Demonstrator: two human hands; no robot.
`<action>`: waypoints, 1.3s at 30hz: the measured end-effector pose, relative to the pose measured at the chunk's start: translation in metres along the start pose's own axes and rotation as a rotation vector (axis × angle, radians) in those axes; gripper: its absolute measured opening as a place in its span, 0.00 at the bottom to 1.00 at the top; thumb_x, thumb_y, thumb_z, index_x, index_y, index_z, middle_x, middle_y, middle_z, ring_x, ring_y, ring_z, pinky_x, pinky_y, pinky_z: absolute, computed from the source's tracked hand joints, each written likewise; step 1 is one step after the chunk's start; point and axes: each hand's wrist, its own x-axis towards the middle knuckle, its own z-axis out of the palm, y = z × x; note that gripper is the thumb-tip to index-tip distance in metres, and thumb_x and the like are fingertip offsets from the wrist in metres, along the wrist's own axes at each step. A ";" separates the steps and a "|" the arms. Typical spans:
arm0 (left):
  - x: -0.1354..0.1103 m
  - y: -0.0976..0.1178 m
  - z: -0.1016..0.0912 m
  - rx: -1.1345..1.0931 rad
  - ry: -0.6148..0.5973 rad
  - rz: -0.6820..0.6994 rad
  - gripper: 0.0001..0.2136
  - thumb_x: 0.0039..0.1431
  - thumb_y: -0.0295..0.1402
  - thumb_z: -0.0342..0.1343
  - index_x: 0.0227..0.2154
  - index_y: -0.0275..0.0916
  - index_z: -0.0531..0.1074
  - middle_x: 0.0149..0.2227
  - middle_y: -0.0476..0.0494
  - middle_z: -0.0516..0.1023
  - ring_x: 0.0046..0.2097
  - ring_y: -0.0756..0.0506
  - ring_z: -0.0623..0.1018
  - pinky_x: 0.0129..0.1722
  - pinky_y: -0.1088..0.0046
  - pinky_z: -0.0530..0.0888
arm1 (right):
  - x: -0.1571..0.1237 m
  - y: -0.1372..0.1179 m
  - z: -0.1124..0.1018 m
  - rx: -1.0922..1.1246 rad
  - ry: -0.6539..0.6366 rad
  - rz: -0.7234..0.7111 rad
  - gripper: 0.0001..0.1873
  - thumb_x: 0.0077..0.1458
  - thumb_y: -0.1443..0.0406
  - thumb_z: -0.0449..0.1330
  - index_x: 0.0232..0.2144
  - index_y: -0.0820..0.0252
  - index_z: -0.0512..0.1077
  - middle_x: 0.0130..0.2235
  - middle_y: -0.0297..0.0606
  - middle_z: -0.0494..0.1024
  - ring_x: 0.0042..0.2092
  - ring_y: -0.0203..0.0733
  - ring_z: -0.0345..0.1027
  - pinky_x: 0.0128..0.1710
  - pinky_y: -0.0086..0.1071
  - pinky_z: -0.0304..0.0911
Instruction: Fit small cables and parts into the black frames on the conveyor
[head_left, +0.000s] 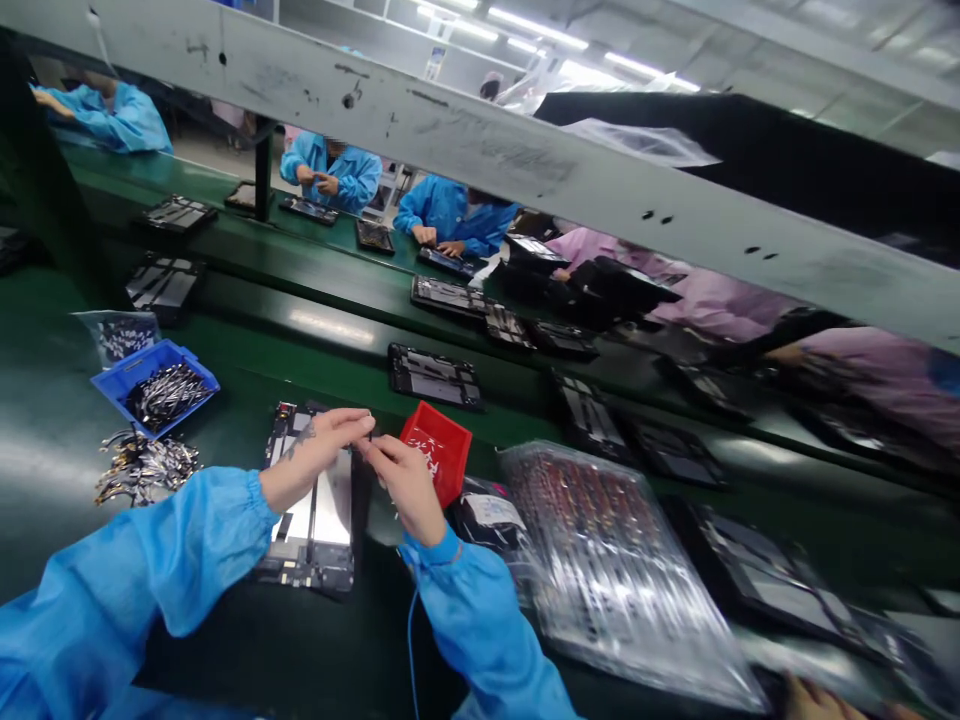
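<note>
My left hand [315, 458] is closed in a pinch above the upper part of an opened tablet-like device [330, 500] on the bench. Just to its right, my right hand [407, 484] pinches too, and the fingertips of both hands meet. Between them is a tiny dark piece, too small to name. Close beyond my right hand stands a red bin [454, 462] with small white pieces inside. A blue bin [112, 388] holding short dark and silvery cables sits left of the device, and a loose heap of similar cables [146, 468] lies in front of it.
A stack of clear plastic trays [637, 580] and a black bag with a white label [491, 512] lie to the right. More opened devices [435, 376] line the belt. A pale beam [480, 140] crosses overhead. Co-workers sit opposite; another person's hand [814, 700] shows bottom right.
</note>
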 end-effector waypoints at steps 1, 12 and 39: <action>-0.006 0.001 -0.010 0.023 0.000 -0.021 0.18 0.51 0.42 0.61 0.42 0.37 0.75 0.44 0.40 0.80 0.48 0.44 0.76 0.48 0.70 0.70 | 0.000 -0.002 0.002 0.141 -0.061 0.091 0.20 0.50 0.51 0.61 0.20 0.61 0.72 0.22 0.31 0.61 0.24 0.32 0.53 0.22 0.27 0.49; -0.098 -0.041 -0.082 0.454 -0.011 -0.110 0.12 0.54 0.37 0.55 0.21 0.38 0.75 0.23 0.48 0.75 0.30 0.47 0.74 0.33 0.73 0.70 | -0.040 -0.001 0.052 -0.100 -0.322 -0.063 0.15 0.52 0.59 0.61 0.19 0.60 0.68 0.26 0.32 0.67 0.29 0.35 0.60 0.30 0.28 0.55; -0.036 -0.087 -0.127 0.212 0.189 -0.180 0.20 0.48 0.33 0.55 0.46 0.38 0.64 0.22 0.59 0.67 0.19 0.53 0.68 0.15 0.81 0.68 | 0.033 0.014 0.098 -0.390 -0.444 0.155 0.10 0.49 0.67 0.60 0.18 0.60 0.68 0.19 0.29 0.67 0.23 0.31 0.58 0.24 0.25 0.51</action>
